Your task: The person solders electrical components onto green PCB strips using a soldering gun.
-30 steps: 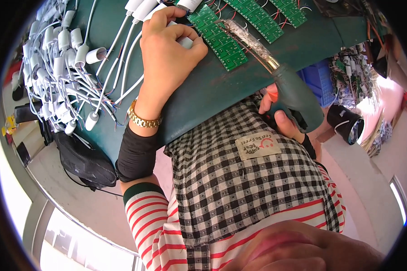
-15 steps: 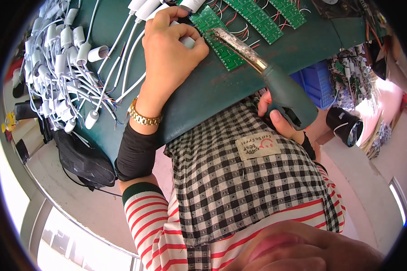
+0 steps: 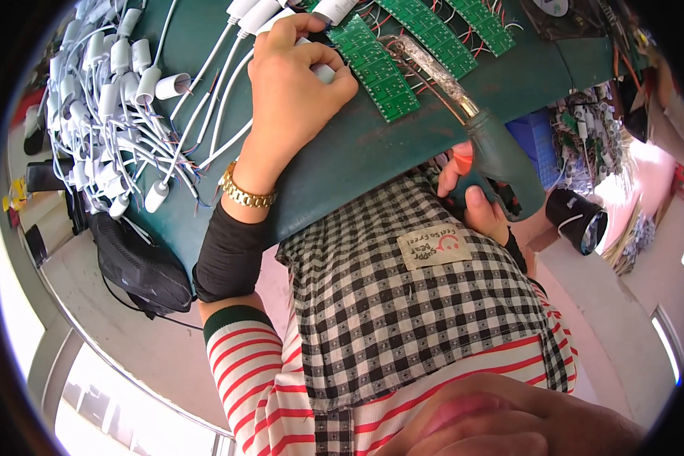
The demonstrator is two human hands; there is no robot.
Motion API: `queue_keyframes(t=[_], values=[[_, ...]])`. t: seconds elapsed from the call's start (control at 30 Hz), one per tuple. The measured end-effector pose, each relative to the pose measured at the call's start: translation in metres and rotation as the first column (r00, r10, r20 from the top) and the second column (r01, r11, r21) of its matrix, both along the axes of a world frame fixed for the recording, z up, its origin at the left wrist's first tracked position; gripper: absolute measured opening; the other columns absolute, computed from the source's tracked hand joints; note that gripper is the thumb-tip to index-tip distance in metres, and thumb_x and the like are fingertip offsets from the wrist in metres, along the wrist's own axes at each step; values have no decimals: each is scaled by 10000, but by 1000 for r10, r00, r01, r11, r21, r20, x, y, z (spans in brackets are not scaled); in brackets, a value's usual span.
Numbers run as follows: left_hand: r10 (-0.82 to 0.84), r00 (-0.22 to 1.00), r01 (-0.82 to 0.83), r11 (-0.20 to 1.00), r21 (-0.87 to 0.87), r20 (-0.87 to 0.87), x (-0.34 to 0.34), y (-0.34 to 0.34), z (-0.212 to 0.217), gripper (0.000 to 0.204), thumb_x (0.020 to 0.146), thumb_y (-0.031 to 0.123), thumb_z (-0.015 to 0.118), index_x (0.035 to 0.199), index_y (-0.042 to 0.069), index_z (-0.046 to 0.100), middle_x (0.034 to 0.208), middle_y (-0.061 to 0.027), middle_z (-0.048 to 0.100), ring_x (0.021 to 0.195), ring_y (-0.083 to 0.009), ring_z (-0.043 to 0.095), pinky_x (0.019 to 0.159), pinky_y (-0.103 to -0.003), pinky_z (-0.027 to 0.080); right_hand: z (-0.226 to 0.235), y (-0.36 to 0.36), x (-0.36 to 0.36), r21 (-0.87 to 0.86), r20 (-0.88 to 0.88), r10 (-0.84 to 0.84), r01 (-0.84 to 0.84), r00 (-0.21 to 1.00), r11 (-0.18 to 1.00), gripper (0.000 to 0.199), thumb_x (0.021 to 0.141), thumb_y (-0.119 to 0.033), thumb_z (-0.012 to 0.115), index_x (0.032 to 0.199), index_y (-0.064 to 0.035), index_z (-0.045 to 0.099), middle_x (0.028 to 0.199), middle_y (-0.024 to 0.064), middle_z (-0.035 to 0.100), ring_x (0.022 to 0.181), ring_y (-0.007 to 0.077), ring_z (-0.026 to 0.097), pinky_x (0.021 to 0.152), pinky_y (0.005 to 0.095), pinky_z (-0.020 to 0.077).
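Observation:
My right hand (image 3: pixel 475 194) grips the dark green handle of a soldering gun (image 3: pixel 505 159) by the bench's near edge. Its metal barrel slants up and left, and the tip is over the right side of the nearest strip of green circuit boards (image 3: pixel 376 72); whether it touches cannot be told. At the left edge of that strip, my left hand (image 3: pixel 300 87) is closed with bent fingers. Part of a white cylindrical cable end (image 3: pixel 323 72) shows between its fingers. Just beyond the fingertips lies another white cylinder (image 3: pixel 334 9). The left fingertips are partly hidden.
Many white cables with cylindrical ends (image 3: pixel 110 99) are heaped at the bench's left. More green board strips (image 3: pixel 433 38) with red and white wires lie farther right. A blue bin (image 3: pixel 532 144) and black bucket (image 3: pixel 577 219) stand right; a black bag (image 3: pixel 140 266) is at the left.
The soldering gun has moved right, its tip shifting from the left part of the nearest board strip to its right side. My left hand keeps its place by the board.

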State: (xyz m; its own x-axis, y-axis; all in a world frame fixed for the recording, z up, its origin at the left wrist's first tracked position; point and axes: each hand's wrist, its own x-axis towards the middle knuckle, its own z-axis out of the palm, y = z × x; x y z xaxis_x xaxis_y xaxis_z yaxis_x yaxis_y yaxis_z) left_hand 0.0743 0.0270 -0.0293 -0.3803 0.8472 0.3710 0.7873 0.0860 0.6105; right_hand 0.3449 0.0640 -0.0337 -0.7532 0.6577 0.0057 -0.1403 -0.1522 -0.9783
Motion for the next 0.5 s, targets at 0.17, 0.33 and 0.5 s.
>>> queue_keyframes(t=[0.17,0.33,0.5], values=[[14,1000,-14,998,-62,1,-1,-1,3,84,640,98,692,696,37,674,1110,-67,586,997,-253,541,862,-354,455,3,-1,-4,-14,32,-22,22,999,1000,513,872,-305,581,1238,17,420,819,115,532,713,195,539,653,341,481],[-32,992,37,999,41,-121,-3,-6,-1,68,641,107,687,682,64,655,1061,-75,586,919,-277,530,776,-392,431,-7,-5,-5,-12,-74,-127,127,989,992,561,865,-318,605,1277,11,413,805,104,556,690,176,560,638,311,462],[-91,923,88,996,-26,-374,6,-25,7,285,673,105,711,945,132,631,1215,-77,514,1104,-297,483,889,-409,366,-6,-2,-1,-50,-71,-179,175,981,983,580,865,-371,589,1250,19,399,804,108,547,707,189,561,645,310,465]])
